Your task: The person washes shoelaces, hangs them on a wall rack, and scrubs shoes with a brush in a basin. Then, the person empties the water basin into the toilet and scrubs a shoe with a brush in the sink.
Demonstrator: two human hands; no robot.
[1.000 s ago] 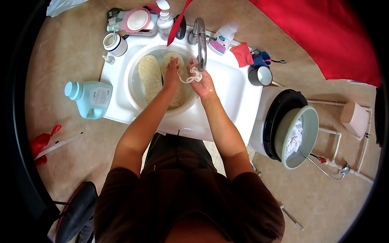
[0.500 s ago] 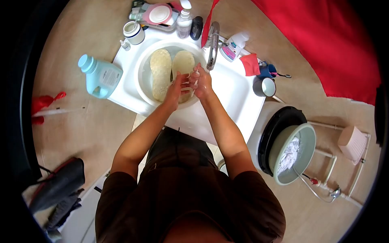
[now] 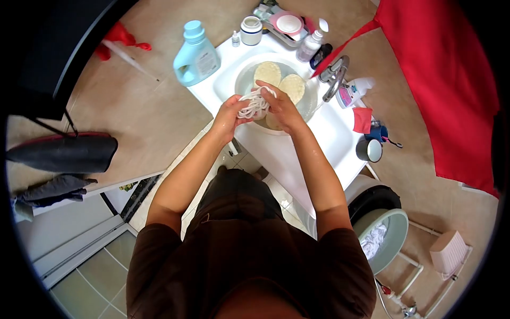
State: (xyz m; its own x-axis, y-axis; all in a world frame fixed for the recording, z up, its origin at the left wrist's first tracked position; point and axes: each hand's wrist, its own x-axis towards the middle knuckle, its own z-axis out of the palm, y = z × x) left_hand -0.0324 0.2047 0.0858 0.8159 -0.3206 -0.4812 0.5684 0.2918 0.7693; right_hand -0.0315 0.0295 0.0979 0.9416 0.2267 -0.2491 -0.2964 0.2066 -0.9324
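Both hands have drawn together since a second ago, the laces now bunched between them. Left hand (image 3: 229,116) and right hand (image 3: 280,109) each grip the white laces (image 3: 254,105), a loose tangle held between the hands above the near rim of the sink (image 3: 239,80). Just beyond the fingers, two insoles (image 3: 280,82) lie in the water, long axes pointing away. A tap (image 3: 333,81) stands beyond the right hand; a blue bottle (image 3: 195,56) beyond the left.

Home bathroom — washbasin (image 3: 329,125), tap (image 3: 333,80), detergent bottle (image 3: 196,53).
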